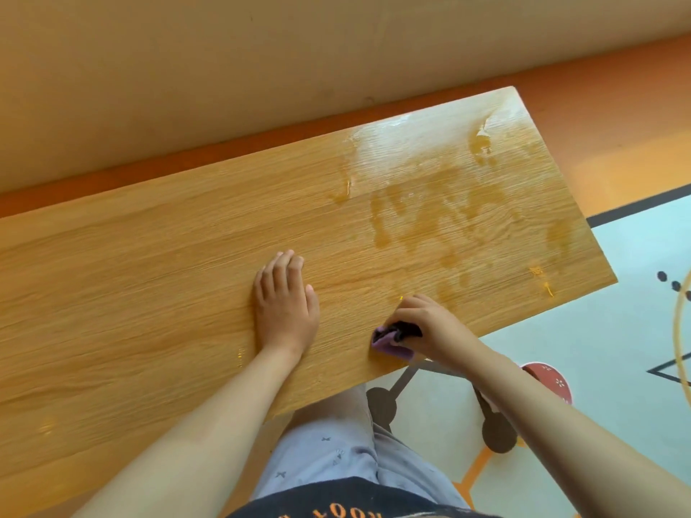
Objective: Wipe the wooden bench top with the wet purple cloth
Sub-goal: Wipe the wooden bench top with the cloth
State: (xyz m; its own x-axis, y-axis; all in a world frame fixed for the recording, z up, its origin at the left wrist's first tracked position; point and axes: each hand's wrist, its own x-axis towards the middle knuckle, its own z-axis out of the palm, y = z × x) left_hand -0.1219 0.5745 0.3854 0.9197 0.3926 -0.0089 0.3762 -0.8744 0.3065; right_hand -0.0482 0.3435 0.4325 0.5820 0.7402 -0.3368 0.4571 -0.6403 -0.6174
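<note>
The wooden bench top [149,293] runs from the lower left to the upper right of the head view. Wet streaks and patches [441,203] cover its right end. My right hand [430,327] is shut on the bunched purple cloth [390,342] and presses it on the bench near its front edge. My left hand [286,308] lies flat on the dry wood, palm down with the fingers close together, a little left of the cloth.
A beige wall [224,69] stands behind the bench with an orange floor strip [598,87] along it. A pale patterned floor mat [617,330] lies at the right. The bench's metal leg [402,383] and my legs in grey shorts [336,454] show below the front edge.
</note>
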